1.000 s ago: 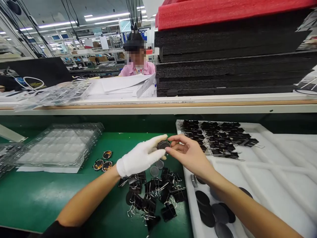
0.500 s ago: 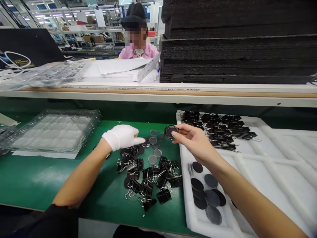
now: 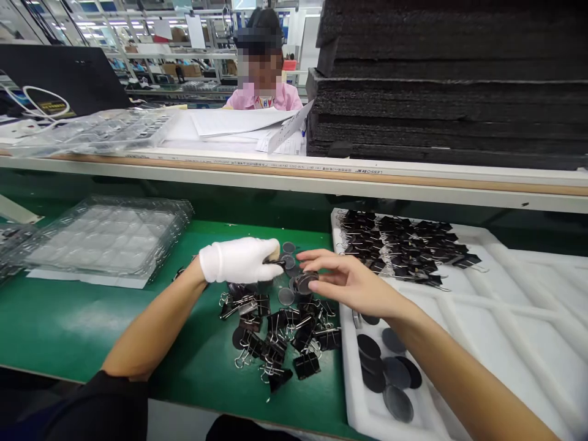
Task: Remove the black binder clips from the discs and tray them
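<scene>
My left hand [image 3: 243, 260], in a white glove, pinches a small dark piece [image 3: 274, 261] between thumb and fingers, over the far part of the table; its kind is unclear. My bare right hand [image 3: 342, 278] faces it from the right, fingers apart. Its thumb tip touches or overlaps a dark round disc [image 3: 304, 283] lying low among others. Several grey, glassy discs [image 3: 286, 297] are spread between the hands. Nearer to me is a loose heap of black binder clips [image 3: 275, 324] with silver wire handles.
On the right, a white foam tray [image 3: 463, 331] bears rows of binder clips [image 3: 399, 242] and dark discs [image 3: 399, 403]. Clear plastic trays [image 3: 110, 236] sit at left. Behind runs a shelf edge [image 3: 257, 174] with black foam sheets [image 3: 436, 104]. A person in pink [image 3: 264, 95] sits beyond.
My right hand has moved down and left with the round disc, and its fingers have spread. My left hand has shifted slightly right and now has a dark piece in its fingers.
</scene>
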The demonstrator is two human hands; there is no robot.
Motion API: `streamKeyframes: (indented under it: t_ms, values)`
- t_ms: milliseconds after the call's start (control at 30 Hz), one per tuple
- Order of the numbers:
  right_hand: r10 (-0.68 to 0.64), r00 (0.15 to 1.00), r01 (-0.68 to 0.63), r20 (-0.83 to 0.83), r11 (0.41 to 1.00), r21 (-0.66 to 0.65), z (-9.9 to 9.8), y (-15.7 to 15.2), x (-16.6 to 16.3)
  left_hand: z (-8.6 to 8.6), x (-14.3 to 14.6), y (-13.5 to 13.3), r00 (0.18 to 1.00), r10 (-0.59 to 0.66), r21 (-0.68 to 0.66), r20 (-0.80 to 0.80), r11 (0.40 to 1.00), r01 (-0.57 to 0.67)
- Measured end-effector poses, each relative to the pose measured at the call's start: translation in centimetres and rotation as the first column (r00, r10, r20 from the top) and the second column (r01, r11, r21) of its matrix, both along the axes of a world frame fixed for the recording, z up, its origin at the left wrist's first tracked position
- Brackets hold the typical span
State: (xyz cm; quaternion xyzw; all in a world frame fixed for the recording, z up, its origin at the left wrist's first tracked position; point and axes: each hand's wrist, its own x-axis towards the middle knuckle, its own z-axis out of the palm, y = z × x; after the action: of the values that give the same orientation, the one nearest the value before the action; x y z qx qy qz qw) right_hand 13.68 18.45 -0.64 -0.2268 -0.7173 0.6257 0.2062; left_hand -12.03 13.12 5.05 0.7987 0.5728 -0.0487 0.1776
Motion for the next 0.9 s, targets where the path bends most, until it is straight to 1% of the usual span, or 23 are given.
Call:
streamKeyframes:
  t_ms: [67, 100, 133, 200, 233, 300, 333, 367, 400, 433, 500, 533, 567, 600, 667, 800, 900]
  values:
    - [0.073, 0.997, -0.073, -0.011, 0.996, -0.049, -0.2, -0.7, -0.4, -0.1, 1.0, -0.4, 0.997, 0.003, -0.040, 0.076, 0.999, 0.000]
    - [0.089, 0.996, -0.090, -0.023, 0.992, -0.087, -0.3, -1.0, -0.6, -0.3, 1.6, -0.5, 0.993, 0.010, -0.043, 0.114, 0.999, -0.006]
    - [0.081, 0.996, -0.086, -0.039, 0.988, -0.130, -0.4, -1.2, -0.8, -0.5, 2.2, -0.6, 0.987, 0.035, -0.037, 0.158, 0.999, -0.030]
    - [0.004, 0.997, -0.019, -0.072, 0.977, -0.211, -0.5, -1.4, -0.9, -0.9, 3.1, -0.6, 0.949, 0.134, -0.051, 0.285, 0.991, -0.125]
    - [-0.047, 0.995, 0.024, -0.086, 0.969, -0.247, -0.5, -1.3, -0.9, -1.1, 3.4, -0.5, 0.908, 0.191, -0.082, 0.373, 0.981, -0.173]
    - [-0.144, 0.984, 0.102, -0.108, 0.940, -0.324, -0.3, -1.0, -0.6, -1.4, 3.8, -0.4, 0.781, 0.275, -0.124, 0.560, 0.960, -0.249]
    - [-0.183, 0.976, 0.127, -0.119, 0.919, -0.372, -0.1, -0.8, -0.5, -1.6, 3.9, -0.3, 0.722, 0.281, -0.096, 0.633, 0.953, -0.288]
    - [-0.217, 0.967, 0.142, -0.133, 0.893, -0.426, 0.0, -0.6, -0.4, -1.7, 4.0, -0.3, 0.699, 0.256, -0.033, 0.668, 0.948, -0.316]
    - [-0.249, 0.956, 0.148, -0.153, 0.864, -0.481, 0.2, -0.5, -0.3, -1.9, 4.1, -0.4, 0.724, 0.220, 0.051, 0.653, 0.942, -0.332]
    - [-0.277, 0.944, 0.146, -0.177, 0.835, -0.530, 0.3, -0.4, -0.3, -2.0, 4.2, -0.4, 0.784, 0.194, 0.136, 0.589, 0.933, -0.333]
    - [-0.311, 0.923, 0.118, -0.228, 0.790, -0.602, 0.4, -0.5, -0.4, -2.4, 4.6, -0.7, 0.910, 0.185, 0.255, 0.371, 0.922, -0.291]
    - [-0.317, 0.916, 0.100, -0.247, 0.776, -0.622, 0.4, -0.6, -0.5, -2.6, 4.8, -0.8, 0.944, 0.198, 0.286, 0.266, 0.919, -0.273]
    - [-0.317, 0.912, 0.086, -0.259, 0.767, -0.636, 0.4, -0.8, -0.7, -2.7, 5.1, -0.9, 0.956, 0.222, 0.314, 0.191, 0.909, -0.274]
    - [-0.314, 0.912, 0.076, -0.263, 0.760, -0.645, 0.3, -1.0, -0.8, -2.9, 5.3, -1.1, 0.957, 0.249, 0.343, 0.150, 0.894, -0.287]
    - [-0.305, 0.916, 0.064, -0.261, 0.753, -0.655, 0.2, -1.3, -1.1, -3.1, 5.7, -1.2, 0.950, 0.286, 0.387, 0.123, 0.868, -0.311]
    - [-0.313, 0.913, 0.063, -0.263, 0.743, -0.666, -0.1, -1.3, -1.2, -3.1, 5.9, -1.3, 0.941, 0.295, 0.440, 0.164, 0.832, -0.337]
    - [-0.293, 0.919, 0.051, -0.265, 0.752, -0.657, -0.3, -1.1, -1.2, -2.9, 5.9, -1.3, 0.945, 0.263, 0.443, 0.192, 0.836, -0.323]
